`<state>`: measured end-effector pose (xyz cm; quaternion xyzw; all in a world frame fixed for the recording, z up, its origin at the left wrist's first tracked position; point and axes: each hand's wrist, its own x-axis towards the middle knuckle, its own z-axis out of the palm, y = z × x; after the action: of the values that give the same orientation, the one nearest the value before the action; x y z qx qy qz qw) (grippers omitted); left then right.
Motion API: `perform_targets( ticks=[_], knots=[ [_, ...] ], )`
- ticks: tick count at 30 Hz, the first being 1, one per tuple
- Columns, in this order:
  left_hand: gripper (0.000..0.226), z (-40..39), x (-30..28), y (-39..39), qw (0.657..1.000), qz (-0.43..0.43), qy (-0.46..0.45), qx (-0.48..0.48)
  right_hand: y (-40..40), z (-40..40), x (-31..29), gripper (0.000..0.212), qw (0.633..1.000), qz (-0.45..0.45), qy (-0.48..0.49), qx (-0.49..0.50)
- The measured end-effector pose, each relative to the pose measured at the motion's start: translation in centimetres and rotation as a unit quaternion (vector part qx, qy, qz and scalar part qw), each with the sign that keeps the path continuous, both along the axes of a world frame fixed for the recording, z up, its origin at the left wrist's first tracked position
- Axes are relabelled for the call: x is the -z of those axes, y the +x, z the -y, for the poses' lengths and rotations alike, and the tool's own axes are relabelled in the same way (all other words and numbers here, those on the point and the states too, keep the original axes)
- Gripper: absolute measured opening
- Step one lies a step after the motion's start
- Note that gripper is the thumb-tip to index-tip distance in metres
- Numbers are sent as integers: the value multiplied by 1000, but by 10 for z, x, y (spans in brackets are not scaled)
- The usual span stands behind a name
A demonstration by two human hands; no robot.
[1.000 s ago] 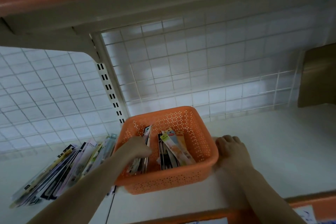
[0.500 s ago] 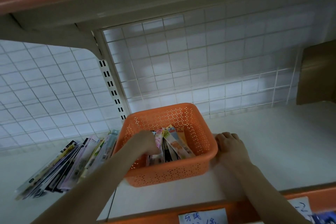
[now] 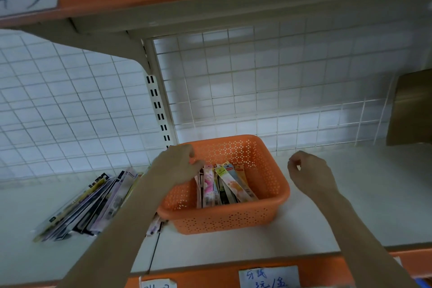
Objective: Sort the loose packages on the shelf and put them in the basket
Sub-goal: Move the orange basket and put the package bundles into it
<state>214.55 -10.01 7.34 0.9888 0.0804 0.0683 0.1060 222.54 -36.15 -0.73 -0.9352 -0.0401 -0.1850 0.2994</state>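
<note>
An orange perforated basket stands on the white shelf and holds several long flat packages standing on edge. My left hand is over the basket's left side, its fingers resting against the leftmost packages; I cannot tell whether it grips one. My right hand hovers just right of the basket, off its rim, fingers loosely curled and holding nothing. A fanned pile of loose packages lies on the shelf left of the basket, partly hidden by my left forearm.
A white wire grid backs the shelf, with a slotted upright behind the basket. A brown cardboard box stands at the far right. Handwritten price labels are stuck on the orange shelf front.
My right hand has let go of the basket's right rim and lifted away. My left hand has risen from among the packages towards the basket's back left.
</note>
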Motion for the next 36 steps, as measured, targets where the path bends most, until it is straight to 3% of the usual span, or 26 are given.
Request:
perform_targets(
  ticks=[6,11,15,18,24,28,33,36],
  knots=[
    [29,-29,5,-53,980,169,-101,-24,-20,-43,-47,18,996,52,29,-60],
    [12,-74,33,-86,960,239,-136,-56,-61,-125,-58,16,982,89,21,-163],
    [19,-126,57,-113,960,229,-122,-103,-95,-198,-42,13,968,87,37,-233],
    [17,-173,68,-129,955,216,-120,-162,-109,-247,-30,16,959,75,-5,-272],
    [11,-253,83,-141,945,213,-140,-204,-116,-311,-30,21,962,94,-77,-245],
    [21,-291,89,-135,948,199,-138,-206,-113,-350,-17,19,972,36,-84,-217],
    [50,-316,92,-107,972,99,-131,-168,-104,-358,10,46,984,-49,-117,-121],
    [61,-319,93,-82,982,0,-132,-137,-109,-355,16,44,981,-118,-85,-125]
  ],
)
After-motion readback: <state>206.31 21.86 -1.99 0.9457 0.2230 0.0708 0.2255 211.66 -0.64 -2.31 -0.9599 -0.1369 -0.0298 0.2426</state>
